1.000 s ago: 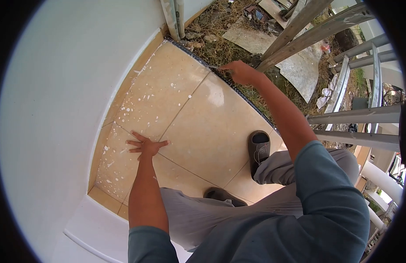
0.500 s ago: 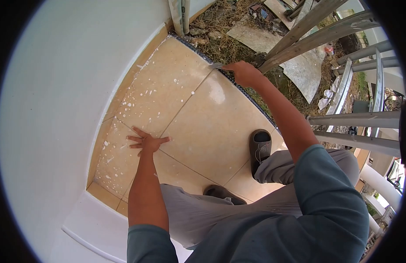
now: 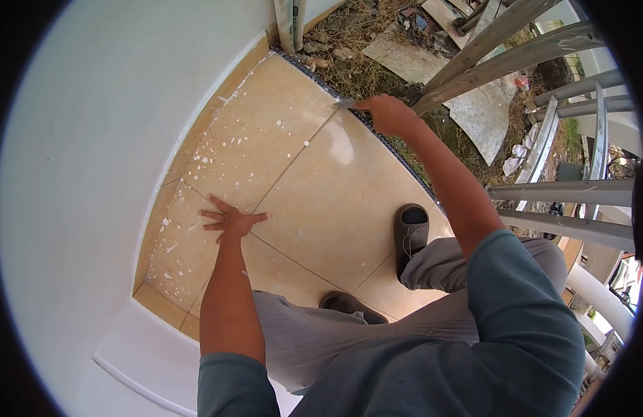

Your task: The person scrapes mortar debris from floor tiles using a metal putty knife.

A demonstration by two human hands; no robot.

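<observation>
My right hand [image 3: 391,116] is closed around a scraper [image 3: 344,103]; its thin grey blade shows and its handle is hidden in my fist. The blade lies at the floor's dark speckled edge [image 3: 314,78], near the end of a tile joint. My left hand [image 3: 232,219] is spread on the beige tiled floor [image 3: 300,201], fingers apart, holding nothing. White paint spots [image 3: 202,159] dot the tiles, thickest along the wall side and around my left hand.
A white wall [image 3: 92,160] with a tan tile skirting [image 3: 170,170] curves along the left. Beyond the floor edge lie dry grass, a broken board [image 3: 484,118] and wooden posts [image 3: 502,62]. Metal rails [image 3: 564,191] stand at right. My feet wear dark clogs [image 3: 411,233].
The view has shifted very slightly. Both hands stay in nearly the same places, the right with the scraper at the edge, the left flat on the tiles.
</observation>
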